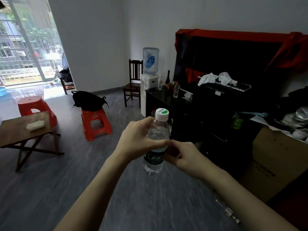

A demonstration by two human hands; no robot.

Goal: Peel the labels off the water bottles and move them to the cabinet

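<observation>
- Head view: the left hand [138,139] is gripping the water bottle [155,144] by its shoulder, in mid-air before the black cabinet [183,110].
- The right hand [183,157] is pinching at the green label [154,158].
- The label is still wrapping the bottle; peeling is apparently only starting, the move remaining.

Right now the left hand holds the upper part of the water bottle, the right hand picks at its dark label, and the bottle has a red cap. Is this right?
Not quite: the cap is white with a green mark, not red, as the head view shows. The rest stands: the left hand holds the upper part of the water bottle and the right hand picks at its dark label.
</observation>
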